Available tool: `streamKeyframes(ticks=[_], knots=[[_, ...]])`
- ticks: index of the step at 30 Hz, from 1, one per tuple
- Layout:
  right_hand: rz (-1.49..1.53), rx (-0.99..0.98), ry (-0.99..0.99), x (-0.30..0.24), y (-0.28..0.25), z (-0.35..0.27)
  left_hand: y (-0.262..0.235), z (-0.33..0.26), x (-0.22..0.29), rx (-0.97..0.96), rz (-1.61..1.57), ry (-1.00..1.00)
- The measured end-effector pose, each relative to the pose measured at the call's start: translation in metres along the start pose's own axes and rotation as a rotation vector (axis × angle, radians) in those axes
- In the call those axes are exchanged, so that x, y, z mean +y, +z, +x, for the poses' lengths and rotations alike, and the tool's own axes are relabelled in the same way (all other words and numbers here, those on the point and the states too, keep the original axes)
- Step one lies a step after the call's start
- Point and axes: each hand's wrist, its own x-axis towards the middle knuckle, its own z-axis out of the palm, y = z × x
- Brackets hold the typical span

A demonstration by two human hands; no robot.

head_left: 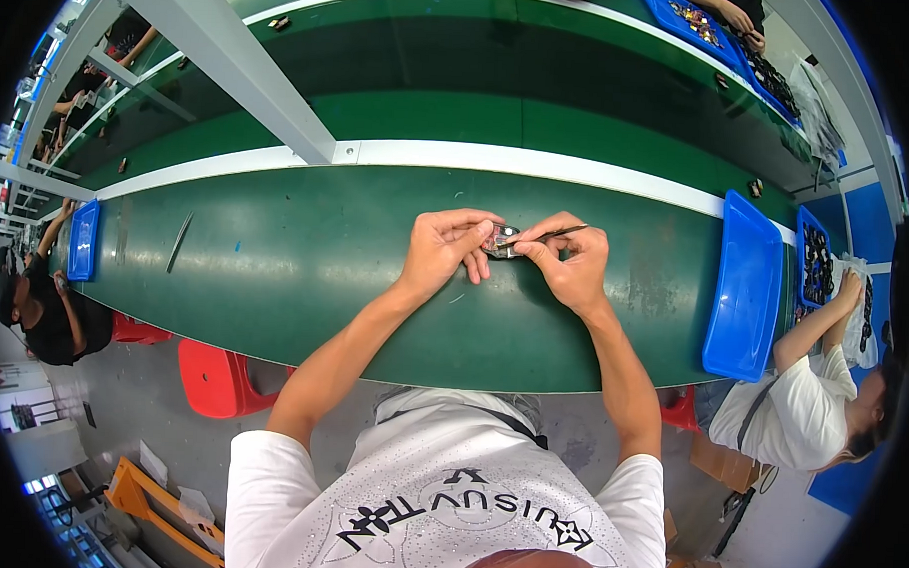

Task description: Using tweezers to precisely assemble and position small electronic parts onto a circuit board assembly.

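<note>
From the head camera, your left hand [444, 246] is curled, its fingertips pinched on a small dark part [499, 241] that sits just above the green belt [275, 268], near the middle of the bench in front of you. Your right hand [573, 260] is also curled tight: thumb and forefinger grip a thin tool [561, 231], a pointed stick or tweezers, whose tip touches the right side of the small part. Both hands meet at that part, knuckles nearly touching.

The part is mostly covered by your fingers, so its shape and make are hard to tell; only a dark, slightly shiny patch shows. The tool's far end is thin and blurs against the belt. Your lower body is cut off by the bottom edge.

You can count two blue trays at your right: an empty-looking one [747, 284] on the belt's end and one [814, 265] beyond it with dark pieces. One more blue tray [84, 239] lies at the left end, and one [699, 22] sits across the far belt at top right. One red stool [214, 378] stands below the bench on your left. One person [805, 411] in white reaches up at your right; one person [48, 315] in black sits at your left. A thin dark strip [180, 240] lies alone on the belt.
</note>
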Motion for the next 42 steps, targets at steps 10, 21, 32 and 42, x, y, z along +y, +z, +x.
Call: streamKeyframes(ticks=[10, 21, 32, 42], knots=[[-0.006, -0.065, 0.026, 0.004, -0.004, -0.001, 0.0, -0.001, 0.001, -0.019, -0.012, -0.036], [-0.098, 0.153, -0.029, -0.005, 0.003, 0.001, 0.001, 0.0, 0.002, 0.147, 0.017, 0.035], [-0.154, 0.097, -0.071, -0.006, 0.01, -0.007, 0.006, -0.003, -0.002, 0.19, 0.045, 0.068], [-0.199, 0.105, -0.094, -0.007, 0.014, -0.006, 0.007, -0.003, -0.003, 0.186, 0.034, 0.068]])
